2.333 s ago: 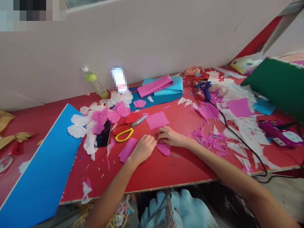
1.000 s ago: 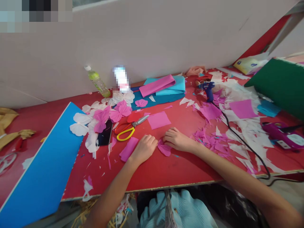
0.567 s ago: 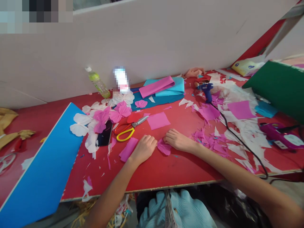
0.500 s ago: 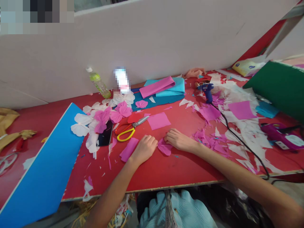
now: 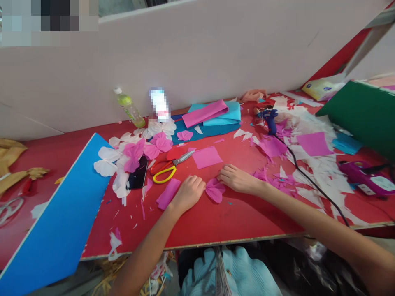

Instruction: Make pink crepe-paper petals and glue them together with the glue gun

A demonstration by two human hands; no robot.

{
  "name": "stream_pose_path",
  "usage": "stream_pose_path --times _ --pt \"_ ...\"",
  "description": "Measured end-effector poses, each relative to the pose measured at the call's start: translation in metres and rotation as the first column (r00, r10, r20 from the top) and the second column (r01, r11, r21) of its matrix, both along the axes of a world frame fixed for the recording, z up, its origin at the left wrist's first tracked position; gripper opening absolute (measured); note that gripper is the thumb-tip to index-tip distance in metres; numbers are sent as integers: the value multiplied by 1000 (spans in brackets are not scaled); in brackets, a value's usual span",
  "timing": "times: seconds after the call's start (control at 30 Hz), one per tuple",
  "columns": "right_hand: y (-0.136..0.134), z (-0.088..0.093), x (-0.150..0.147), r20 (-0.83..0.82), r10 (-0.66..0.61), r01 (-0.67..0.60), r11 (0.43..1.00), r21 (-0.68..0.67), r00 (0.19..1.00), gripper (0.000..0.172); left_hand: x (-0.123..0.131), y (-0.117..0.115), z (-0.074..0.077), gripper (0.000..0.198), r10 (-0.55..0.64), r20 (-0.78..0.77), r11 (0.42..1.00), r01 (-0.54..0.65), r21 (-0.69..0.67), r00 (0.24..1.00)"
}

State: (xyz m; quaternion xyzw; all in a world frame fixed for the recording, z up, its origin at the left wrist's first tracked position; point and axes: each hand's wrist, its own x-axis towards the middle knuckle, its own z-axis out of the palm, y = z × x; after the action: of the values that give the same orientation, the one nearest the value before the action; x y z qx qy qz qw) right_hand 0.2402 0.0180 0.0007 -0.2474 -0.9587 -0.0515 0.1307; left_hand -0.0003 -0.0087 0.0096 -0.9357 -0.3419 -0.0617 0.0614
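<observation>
- The left hand [image 5: 189, 193] sits knuckles up with its fingers curled under, at the left edge of the pink tissue-paper piece [image 5: 214, 190]. Its fingertips are hidden, so I cannot tell whether they pinch the paper or only lie against it.
- The right hand [image 5: 238, 181] lies relaxed and open, fingertips just beside the piece's upper right and holding nothing.
- The pink tissue-paper piece lies flat on the red worktable [image 5: 243, 224], between the hands, gathered at its middle into two soft lobes.
- It looks very light, soft and easily torn or crushed; the gathered middle seems the safest place to take hold, with the thin lobes left free.
- Just left of the piece lies a pink paper strip [image 5: 168, 194].
- Farther left are yellow-and-red-handled scissors [image 5: 161, 176] and a heap of white and pink paper flowers [image 5: 132, 156].
- Beyond the piece, a pink paper square [image 5: 207, 157] lies on the table.
- To the right, pink paper scraps [image 5: 273, 183] are scattered, with a blue hot glue gun [image 5: 270, 121] farther off.
</observation>
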Motion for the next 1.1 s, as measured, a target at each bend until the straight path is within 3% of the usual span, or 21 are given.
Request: stream_pose_path --times 0.27,0.7,1.1 --pt "11 3 -15 -160 29 -58 982 -179 987 28 0 0 0 22 3 7 1000 -3 -11 1000" --pt "24 -11 -14 -181 -66 -19 902 -431 981 16 1 0 2 23 11 -6 1000 -11 -23 1000" --pt "24 -3 -14 -117 -7 -32 942 -333 993 22 1 0 1 23 19 8 999 -18 -40 1000"
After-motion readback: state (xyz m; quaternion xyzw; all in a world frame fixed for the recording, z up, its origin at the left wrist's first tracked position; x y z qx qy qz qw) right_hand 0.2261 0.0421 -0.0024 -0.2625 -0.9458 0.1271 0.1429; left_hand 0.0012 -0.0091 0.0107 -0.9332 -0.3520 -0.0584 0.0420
